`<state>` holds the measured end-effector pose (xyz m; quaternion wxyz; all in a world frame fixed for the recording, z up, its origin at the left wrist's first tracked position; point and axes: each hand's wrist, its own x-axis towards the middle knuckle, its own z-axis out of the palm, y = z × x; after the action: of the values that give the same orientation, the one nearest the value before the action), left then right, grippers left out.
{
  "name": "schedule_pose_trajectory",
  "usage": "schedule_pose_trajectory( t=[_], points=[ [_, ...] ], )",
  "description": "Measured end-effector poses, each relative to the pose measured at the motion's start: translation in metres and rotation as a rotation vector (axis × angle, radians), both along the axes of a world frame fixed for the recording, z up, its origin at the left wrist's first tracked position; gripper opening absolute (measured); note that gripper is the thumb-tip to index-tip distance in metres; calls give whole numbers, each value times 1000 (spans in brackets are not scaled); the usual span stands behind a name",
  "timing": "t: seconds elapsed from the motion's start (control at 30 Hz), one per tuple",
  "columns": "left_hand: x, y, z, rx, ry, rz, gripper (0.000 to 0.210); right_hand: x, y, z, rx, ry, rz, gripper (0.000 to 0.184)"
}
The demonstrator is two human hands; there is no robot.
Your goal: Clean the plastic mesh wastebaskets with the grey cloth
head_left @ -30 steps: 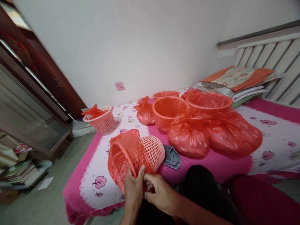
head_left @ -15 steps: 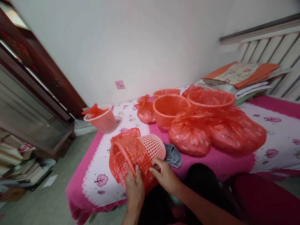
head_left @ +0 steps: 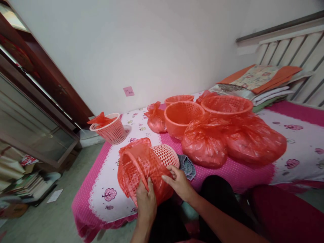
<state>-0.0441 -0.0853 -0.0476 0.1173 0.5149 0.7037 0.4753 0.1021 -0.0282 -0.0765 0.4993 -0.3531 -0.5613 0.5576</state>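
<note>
A pale pink perforated plastic basket (head_left: 165, 156) lies tipped on its side near the bed's front edge, its mouth toward the left. Thin red plastic bag (head_left: 141, 162) film lines it and is folded over the rim, covering the mouth half of the wall. My left hand (head_left: 146, 199) grips the rim through the film, thumb on the outside. Against the lower side of the basket, my right hand (head_left: 178, 182) pinches the loose edge of the red bag. Behind the basket's base lies a crumpled grey-blue cloth (head_left: 186, 167).
Several bag-lined baskets, such as this one (head_left: 184, 114), and stuffed red bags (head_left: 205, 145) crowd the bed's middle. Another basket (head_left: 110, 130) with a red bag inside stands at the left. Folded bedding (head_left: 263, 81) is stacked at the right, near the radiator (head_left: 296, 57).
My right hand has shifted slightly up and right, drawing the bag's edge farther along the basket wall. My left hand keeps its hold on the rim.
</note>
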Motion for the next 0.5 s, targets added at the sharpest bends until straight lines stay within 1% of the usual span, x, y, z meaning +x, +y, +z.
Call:
schedule_pose_trajectory(
  t=[0.07,0.2,0.27,0.33,0.4,0.47,0.5],
  points=[
    [1,-1,0,-4,-9,-14,33,-1,1,0,-10,12,-13,30],
    [-1,-3,-3,-21,7,0,33,4,9,-7,-31,31,-116,41],
    [-1,-5,-6,-21,31,6,34,8,12,-8,-60,46,-138,46],
    [0,-7,-9,-12,48,4,34,10,12,-5,-113,76,-102,49],
    [3,-10,-12,-4,48,-29,35,10,11,3,-157,113,-18,50],
    [5,-13,-16,-2,35,-79,36,8,10,11,-169,139,40,48],
    [6,-15,-17,2,29,-97,36,7,10,14,-163,143,39,48]
  ],
)
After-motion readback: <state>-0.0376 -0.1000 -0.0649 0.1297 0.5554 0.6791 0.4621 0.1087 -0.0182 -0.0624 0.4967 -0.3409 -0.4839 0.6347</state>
